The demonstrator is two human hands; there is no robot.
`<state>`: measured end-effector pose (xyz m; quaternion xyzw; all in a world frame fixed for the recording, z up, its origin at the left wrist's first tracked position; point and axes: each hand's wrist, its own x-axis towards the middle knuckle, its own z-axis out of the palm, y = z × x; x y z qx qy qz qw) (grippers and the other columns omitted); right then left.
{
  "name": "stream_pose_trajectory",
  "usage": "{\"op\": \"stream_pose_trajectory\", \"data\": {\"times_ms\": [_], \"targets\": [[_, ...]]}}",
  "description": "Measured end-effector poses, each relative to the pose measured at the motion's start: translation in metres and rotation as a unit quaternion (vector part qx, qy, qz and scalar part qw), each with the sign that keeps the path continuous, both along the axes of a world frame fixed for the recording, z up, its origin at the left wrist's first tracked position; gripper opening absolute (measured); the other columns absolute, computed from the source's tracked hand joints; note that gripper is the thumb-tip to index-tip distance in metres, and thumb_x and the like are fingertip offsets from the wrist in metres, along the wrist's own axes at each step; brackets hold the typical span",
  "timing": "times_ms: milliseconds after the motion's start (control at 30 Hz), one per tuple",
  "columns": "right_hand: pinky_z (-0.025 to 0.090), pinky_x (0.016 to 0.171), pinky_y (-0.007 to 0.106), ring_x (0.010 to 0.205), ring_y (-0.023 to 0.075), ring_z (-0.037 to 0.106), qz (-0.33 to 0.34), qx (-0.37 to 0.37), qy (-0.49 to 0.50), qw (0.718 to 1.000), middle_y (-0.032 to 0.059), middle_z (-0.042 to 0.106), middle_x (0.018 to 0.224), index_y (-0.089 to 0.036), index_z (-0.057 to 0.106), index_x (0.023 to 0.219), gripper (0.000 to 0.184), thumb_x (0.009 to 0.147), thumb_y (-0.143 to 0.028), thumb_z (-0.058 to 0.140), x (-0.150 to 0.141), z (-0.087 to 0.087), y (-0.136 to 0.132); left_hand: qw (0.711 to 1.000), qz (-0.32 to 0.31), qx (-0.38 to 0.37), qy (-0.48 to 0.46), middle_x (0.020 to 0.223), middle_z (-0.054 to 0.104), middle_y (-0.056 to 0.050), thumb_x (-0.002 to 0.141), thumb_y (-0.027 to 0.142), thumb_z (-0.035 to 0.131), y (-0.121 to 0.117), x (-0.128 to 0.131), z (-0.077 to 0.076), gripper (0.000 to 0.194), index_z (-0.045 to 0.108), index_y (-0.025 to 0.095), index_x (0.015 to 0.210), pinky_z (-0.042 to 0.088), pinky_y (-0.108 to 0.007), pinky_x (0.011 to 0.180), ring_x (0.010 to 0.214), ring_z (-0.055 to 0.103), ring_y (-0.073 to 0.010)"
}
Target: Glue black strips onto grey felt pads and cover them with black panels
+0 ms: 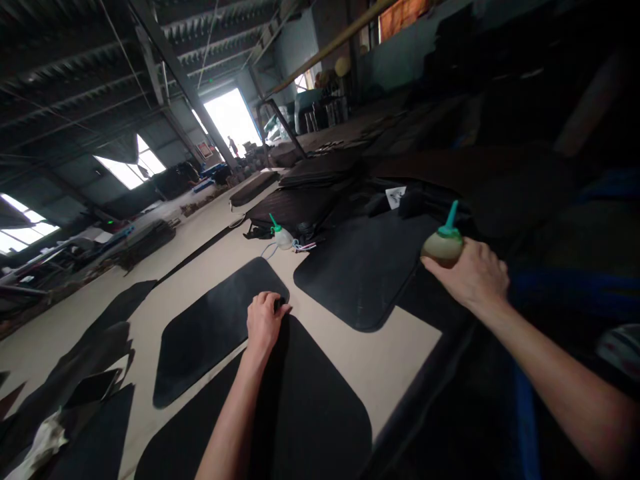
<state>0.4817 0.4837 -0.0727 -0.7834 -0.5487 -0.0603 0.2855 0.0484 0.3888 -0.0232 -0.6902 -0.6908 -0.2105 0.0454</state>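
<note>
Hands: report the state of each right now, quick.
Left hand: fingers curled at the edge of a black panel; grip cannot be told.
Right hand: closed around a green-nozzled bottle.

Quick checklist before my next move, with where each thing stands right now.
1. Bottle in hand: ok, the right hand holds the bottle.
2. Nozzle away from the panels: ok, the nozzle points upward.
3. Left hand in place: ok, the left hand is at the far end of the near panel.
4. Left grip firm: cannot tell, something dark shows between thumb and fingers.
5. Table free of loose cords: not ok, cords lie on the table by the second bottle.
6. Enough liquid in the bottle: cannot tell, no level shows clearly.
</note>
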Motion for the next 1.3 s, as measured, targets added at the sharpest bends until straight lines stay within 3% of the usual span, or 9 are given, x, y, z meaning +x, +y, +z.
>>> {"op": "stream_pose_trajectory", "data": {"times_ms": [300, 733, 1000, 1167, 1300], "targets": [[0.041, 0.088, 0.041, 0.113, 0.0342, 0.053, -0.003, -0.008, -0.004, 1.000, 0.0207, 0.058, 0.122, -0.013, 0.044, 0.135, 0.079, 0.081, -0.070, 0.059, 0.001, -0.002, 0.000, 0.999, -0.001, -0.020, 0.037, 0.108, 0.067, -0.005, 0.093, 0.035, 0.060, 0.005, -0.001, -0.002, 0.016, 0.069, 0.027, 0.104, 0.049, -0.033, 0.077, 0.103, 0.057, -0.0237], [0.042, 0.087, 0.040, 0.112, 0.0328, 0.055, -0.001, -0.008, -0.020, 1.000, 0.0210, 0.059, 0.121, -0.011, 0.044, 0.134, 0.079, 0.083, -0.071, 0.058, 0.001, 0.000, -0.001, 0.999, 0.006, -0.004, 0.040, 0.109, 0.067, -0.006, 0.098, 0.039, 0.050, 0.002, 0.002, -0.007, 0.025, 0.070, 0.025, 0.105, 0.050, -0.036, 0.085, 0.104, 0.057, -0.0232], [0.041, 0.085, 0.040, 0.109, 0.0345, 0.057, 0.000, 0.018, -0.027, 0.999, 0.0217, 0.062, 0.116, -0.011, 0.047, 0.132, 0.080, 0.084, -0.075, 0.048, 0.004, -0.007, 0.002, 0.999, 0.022, 0.007, 0.038, 0.114, 0.067, -0.007, 0.100, 0.036, 0.045, -0.001, 0.010, -0.013, 0.031, 0.072, 0.023, 0.105, 0.050, -0.039, 0.091, 0.107, 0.056, -0.0232], [0.043, 0.083, 0.042, 0.103, 0.0376, 0.062, 0.007, -0.001, 0.040, 0.999, 0.0209, 0.066, 0.106, -0.014, 0.050, 0.129, 0.080, 0.082, -0.079, 0.047, 0.011, -0.010, 0.008, 0.993, 0.080, 0.061, 0.063, 0.125, 0.063, -0.009, 0.098, 0.034, 0.047, -0.007, 0.026, -0.014, 0.030, 0.075, 0.023, 0.101, 0.041, -0.050, 0.098, 0.118, 0.051, -0.0296], [0.045, 0.078, 0.044, 0.101, 0.0422, 0.063, -0.011, -0.046, 0.167, 0.985, 0.0247, 0.065, 0.109, -0.014, 0.048, 0.133, 0.094, 0.077, -0.089, 0.041, 0.016, -0.003, 0.007, 0.991, 0.092, 0.064, 0.078, 0.111, 0.066, -0.008, 0.099, 0.032, 0.046, -0.007, 0.031, -0.013, 0.030, 0.074, 0.024, 0.096, 0.036, -0.051, 0.098, 0.108, 0.053, -0.0273]]}}
